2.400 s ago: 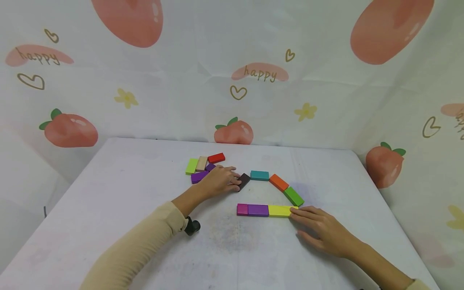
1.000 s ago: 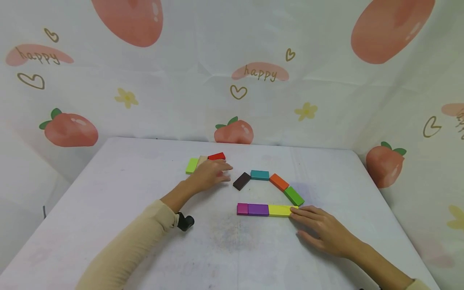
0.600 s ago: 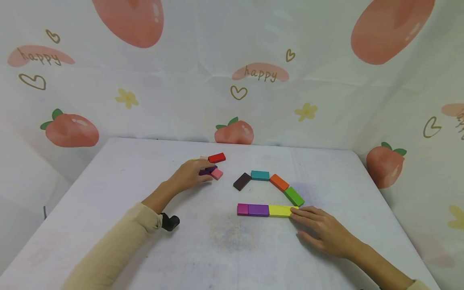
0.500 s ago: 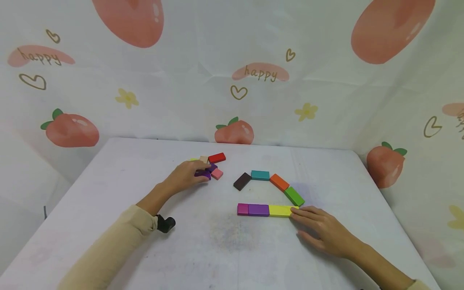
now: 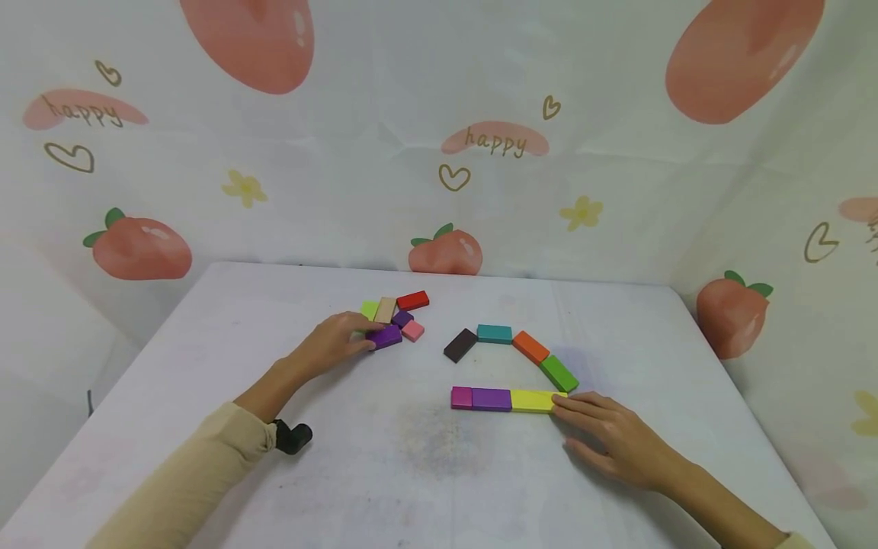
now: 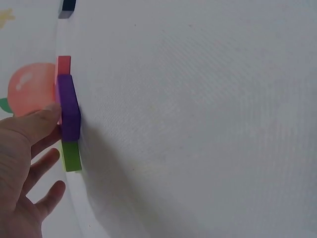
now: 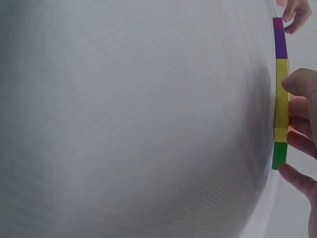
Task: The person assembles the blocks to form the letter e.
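My left hand [image 5: 334, 342] is at the left end of a purple block [image 5: 386, 338], thumb on its near side and index finger over the far side, pinching it. In the left wrist view the thumb presses this purple block [image 6: 69, 109] while the other fingers spread loosely. Around it lie lime green [image 5: 369, 309], tan [image 5: 386, 310], red [image 5: 413, 300], small purple [image 5: 403, 319] and pink [image 5: 413, 331] blocks. My right hand [image 5: 617, 438] rests with extended fingers at the right end of a long yellow block [image 5: 531, 401].
Left of the yellow block, a purple block [image 5: 491, 399] and a magenta block [image 5: 462, 398] continue the row. Behind it an arc is formed by dark brown [image 5: 460, 345], teal [image 5: 495, 334], orange [image 5: 531, 347] and green [image 5: 559, 374] blocks. All lie on a white-covered table [image 5: 384, 473].
My left hand has let go of the dark brown block, moved left past the pink block and come to the purple block. My right hand has stayed on the yellow block.
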A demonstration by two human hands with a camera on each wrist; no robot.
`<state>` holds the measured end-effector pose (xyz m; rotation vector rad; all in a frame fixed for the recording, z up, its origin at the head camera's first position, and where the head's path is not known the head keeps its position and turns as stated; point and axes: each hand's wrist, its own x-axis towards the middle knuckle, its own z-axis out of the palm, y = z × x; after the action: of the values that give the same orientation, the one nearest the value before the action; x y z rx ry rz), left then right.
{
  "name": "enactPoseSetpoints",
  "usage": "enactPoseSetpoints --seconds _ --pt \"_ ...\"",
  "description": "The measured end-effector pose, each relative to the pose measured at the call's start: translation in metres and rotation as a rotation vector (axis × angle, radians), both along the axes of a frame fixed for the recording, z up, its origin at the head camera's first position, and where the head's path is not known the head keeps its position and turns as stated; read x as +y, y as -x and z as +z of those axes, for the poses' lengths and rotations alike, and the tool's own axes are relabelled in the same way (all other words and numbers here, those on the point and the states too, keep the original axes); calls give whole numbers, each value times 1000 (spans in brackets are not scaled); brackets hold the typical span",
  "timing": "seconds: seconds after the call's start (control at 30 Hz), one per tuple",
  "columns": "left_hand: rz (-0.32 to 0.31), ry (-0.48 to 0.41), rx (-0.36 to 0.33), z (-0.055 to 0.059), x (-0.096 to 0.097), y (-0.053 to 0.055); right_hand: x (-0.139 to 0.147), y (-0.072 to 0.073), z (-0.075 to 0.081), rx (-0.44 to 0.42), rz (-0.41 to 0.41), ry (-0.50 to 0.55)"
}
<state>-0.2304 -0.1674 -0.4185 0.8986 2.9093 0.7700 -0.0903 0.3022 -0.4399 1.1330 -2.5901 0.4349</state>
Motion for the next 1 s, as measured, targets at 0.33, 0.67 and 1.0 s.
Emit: enactPoseSetpoints --seconds 0.33,0.67,1.0 --pt "-25 4 -34 1 2 -3 -1 1 0 17 21 19" --pt "-116 54 38 0 10 -4 -1 1 -1 2 21 20" --pt "-167 200 80 -1 14 -16 0 1 -1 1 17 17"
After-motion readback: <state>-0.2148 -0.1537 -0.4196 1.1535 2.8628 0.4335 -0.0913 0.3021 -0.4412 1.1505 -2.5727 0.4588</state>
